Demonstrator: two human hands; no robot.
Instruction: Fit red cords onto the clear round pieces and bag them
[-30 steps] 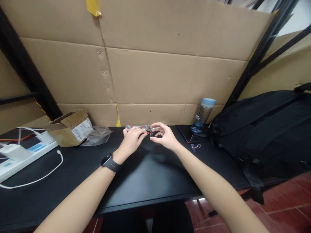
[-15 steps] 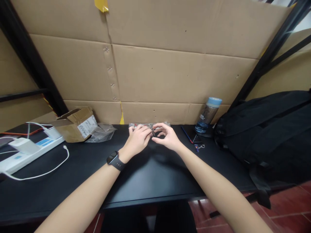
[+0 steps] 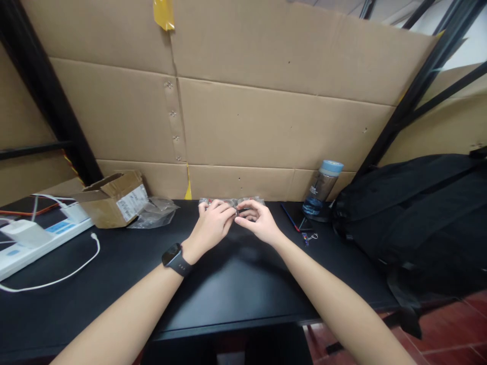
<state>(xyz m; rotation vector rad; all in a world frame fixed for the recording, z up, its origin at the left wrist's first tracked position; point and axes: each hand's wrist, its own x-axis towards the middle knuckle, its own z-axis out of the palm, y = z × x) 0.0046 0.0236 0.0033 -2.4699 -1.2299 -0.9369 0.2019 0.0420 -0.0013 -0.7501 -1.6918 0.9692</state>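
My left hand (image 3: pixel 215 222), with a black watch (image 3: pixel 177 259) on its wrist, has its fingers bent and pressed together, and what it grips is hidden. My right hand (image 3: pixel 259 221) is curled beside it, thumb and forefinger meeting at the left hand's fingertips around a small thin piece too tiny to name. Both hands are above the far part of the black table (image 3: pixel 236 299). Behind the fingers lies clear plastic packaging (image 3: pixel 249 199) with some red on it, mostly covered by my hands.
Left are an open cardboard box (image 3: pixel 110 203), a crumpled plastic bag (image 3: pixel 154 213), and a white power strip (image 3: pixel 38 248) with chargers and a cable. Right are a water bottle (image 3: pixel 321 187), a keychain (image 3: pixel 307 238), a dark flat item with a red-blue edge (image 3: pixel 291 218) and a black backpack (image 3: pixel 414 218).
The thumb and forefinger of my right hand have drawn closer together, nearer the left fingertips. The camera view has tilted up slightly. My left hand keeps nearly the same pose.
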